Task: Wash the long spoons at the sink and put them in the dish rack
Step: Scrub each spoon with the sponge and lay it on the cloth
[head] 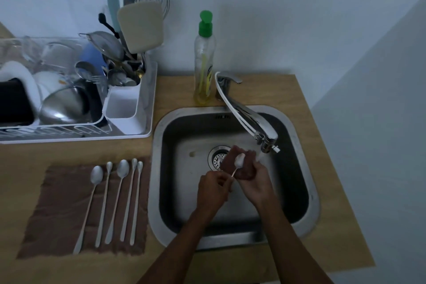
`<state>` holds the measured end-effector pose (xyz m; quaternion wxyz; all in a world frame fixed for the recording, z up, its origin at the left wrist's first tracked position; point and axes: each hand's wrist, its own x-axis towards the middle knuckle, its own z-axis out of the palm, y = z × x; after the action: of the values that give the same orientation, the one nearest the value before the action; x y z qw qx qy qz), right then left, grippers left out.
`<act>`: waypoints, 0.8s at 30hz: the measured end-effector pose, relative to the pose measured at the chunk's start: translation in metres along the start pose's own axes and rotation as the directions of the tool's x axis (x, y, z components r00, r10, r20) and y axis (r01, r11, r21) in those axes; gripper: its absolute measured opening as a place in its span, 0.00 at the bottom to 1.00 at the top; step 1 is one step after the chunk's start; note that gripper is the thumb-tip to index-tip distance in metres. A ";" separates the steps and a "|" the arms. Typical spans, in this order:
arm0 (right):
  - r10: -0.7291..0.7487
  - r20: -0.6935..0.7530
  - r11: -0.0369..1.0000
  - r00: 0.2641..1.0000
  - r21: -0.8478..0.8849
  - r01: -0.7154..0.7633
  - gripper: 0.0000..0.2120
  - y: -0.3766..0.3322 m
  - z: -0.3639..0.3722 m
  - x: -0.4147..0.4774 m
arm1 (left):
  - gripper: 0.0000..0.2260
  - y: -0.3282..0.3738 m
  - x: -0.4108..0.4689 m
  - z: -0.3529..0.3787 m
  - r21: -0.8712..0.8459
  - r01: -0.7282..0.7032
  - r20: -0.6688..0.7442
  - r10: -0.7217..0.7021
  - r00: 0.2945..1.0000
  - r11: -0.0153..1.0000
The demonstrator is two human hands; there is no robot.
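Both hands are low over the square steel sink (pixel 155 180). Left hand (pixel 213 190) pinches the handle of the long silver spoon (pixel 239 160), and right hand (pixel 250 175) curls around its bowl. Five more long spoons (pixel 115 202) lie on the brown cloth (pixel 57 203).

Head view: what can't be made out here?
All in the head view:
- Spoon: the handle is mostly hidden inside the left hand.
- Right hand: dark and blurred at the fingers, so sponge or bare cannot be told.
- Dish rack: the left end is cut off by the frame edge.
- Tap: the water flow is blurred.
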<state>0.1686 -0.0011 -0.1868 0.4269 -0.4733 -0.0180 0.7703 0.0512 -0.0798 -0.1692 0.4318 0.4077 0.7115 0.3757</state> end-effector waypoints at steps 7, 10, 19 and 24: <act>-0.227 0.035 0.800 0.973 -0.564 0.207 0.08 -0.001 0.009 0.003 | 0.21 0.009 -0.008 0.000 0.199 0.222 0.277 -0.272 0.921 0.954; -0.323 0.162 0.576 0.932 -0.748 0.329 0.08 -0.007 0.011 -0.007 | 0.16 0.000 -0.003 -0.010 0.186 0.129 0.316 -0.183 0.931 0.974; 0.138 0.341 0.019 0.930 -0.939 0.342 0.07 -0.067 0.014 -0.011 | 0.19 0.002 0.059 -0.062 0.491 -0.309 0.402 0.103 0.910 0.814; -0.179 0.359 -0.006 0.916 -0.931 0.364 0.16 -0.058 0.004 -0.011 | 0.18 0.025 0.076 -0.063 0.561 -0.404 0.432 0.161 0.887 0.722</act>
<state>0.2047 0.0299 -0.1517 0.1245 -0.5679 -0.6587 0.4776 -0.0226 -0.0124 -0.1487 0.3246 0.6952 0.6343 0.0948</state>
